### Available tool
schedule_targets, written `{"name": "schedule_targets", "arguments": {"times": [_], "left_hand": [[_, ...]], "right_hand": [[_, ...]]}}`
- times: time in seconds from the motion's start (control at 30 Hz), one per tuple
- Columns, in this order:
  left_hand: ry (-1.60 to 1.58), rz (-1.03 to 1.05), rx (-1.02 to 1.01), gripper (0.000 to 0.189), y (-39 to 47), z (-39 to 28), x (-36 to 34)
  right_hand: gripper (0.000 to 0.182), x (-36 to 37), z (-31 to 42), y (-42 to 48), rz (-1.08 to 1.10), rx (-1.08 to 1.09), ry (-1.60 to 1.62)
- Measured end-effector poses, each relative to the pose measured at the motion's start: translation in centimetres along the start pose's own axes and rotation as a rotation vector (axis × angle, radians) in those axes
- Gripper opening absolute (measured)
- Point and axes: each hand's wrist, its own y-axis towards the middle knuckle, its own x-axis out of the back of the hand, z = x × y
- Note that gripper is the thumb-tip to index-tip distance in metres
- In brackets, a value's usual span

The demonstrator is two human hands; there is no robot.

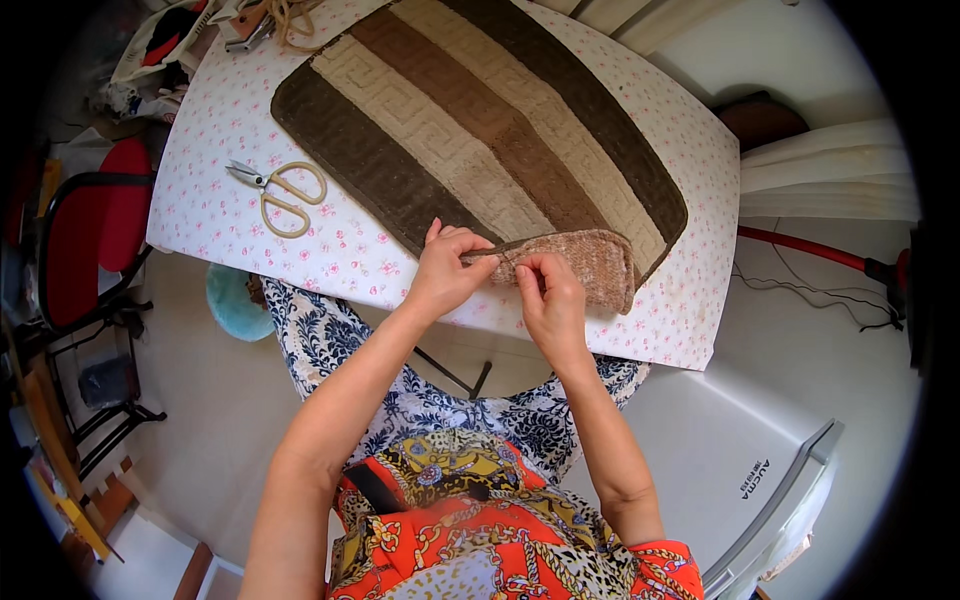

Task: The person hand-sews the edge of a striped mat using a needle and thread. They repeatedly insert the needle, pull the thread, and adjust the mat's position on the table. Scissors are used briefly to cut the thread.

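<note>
A striped rug (pixel 480 127) in dark brown, tan and mid-brown lies on the table before me. At its near end is a coarse, mottled brown piece (pixel 585 262) with a dark edge; it looks like the rug's turned-up underside, though I cannot be sure. My left hand (pixel 451 266) pinches the left end of that edge between thumb and finger. Close beside it, my right hand (pixel 551 300) has thumb and index finger pressed together at the brown piece; whether anything thin is between them cannot be made out. Scissors (pixel 281 193) with tan handles lie left of the rug, blades slightly apart.
A floral cloth (pixel 352 259) covers the table. Rope (pixel 296 22) and a white basket (pixel 161 37) are at the far left. A red chair (pixel 94 240) and turquoise basin (pixel 236 304) stand left. An AUCMA appliance (pixel 697 442) is at right, near a red pole (pixel 802 247) and cables.
</note>
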Motion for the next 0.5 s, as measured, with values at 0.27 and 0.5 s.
{"name": "schedule_targets", "arguments": {"times": [0.27, 0.5], "left_hand": [[-0.021, -0.004, 0.001, 0.018, -0.01, -0.08, 0.02], [-0.028, -0.003, -0.001, 0.017, 0.0, -0.03, -0.06]], "right_hand": [[0.004, 0.12, -0.09, 0.22, 0.017, -0.014, -0.006], [0.006, -0.02, -0.13, 0.27, 0.017, 0.006, -0.034]]}}
